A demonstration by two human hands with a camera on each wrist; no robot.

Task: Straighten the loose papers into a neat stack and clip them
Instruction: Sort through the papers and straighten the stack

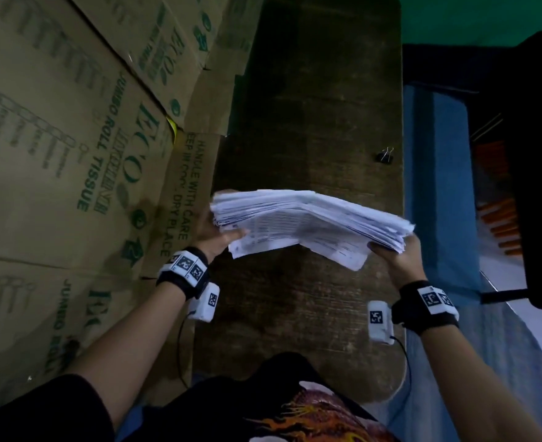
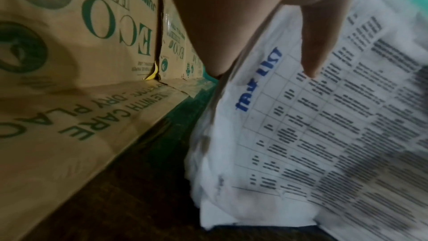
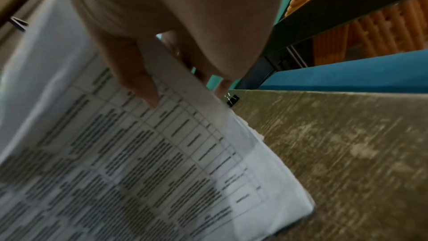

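A thick, uneven stack of printed white papers is held upright on its long edge over the dark wooden table. My left hand grips its left end, thumb on the printed front sheet. My right hand grips the right end, thumb on the front sheet and fingers behind. The sheets' edges are staggered and the lower corners fan out. A black binder clip lies on the table beyond the stack near the right edge, also seen as the clip in the right wrist view.
Flattened and stacked cardboard boxes line the left side of the table, one flap lying on it. A blue surface and a black shelf frame with orange objects stand to the right.
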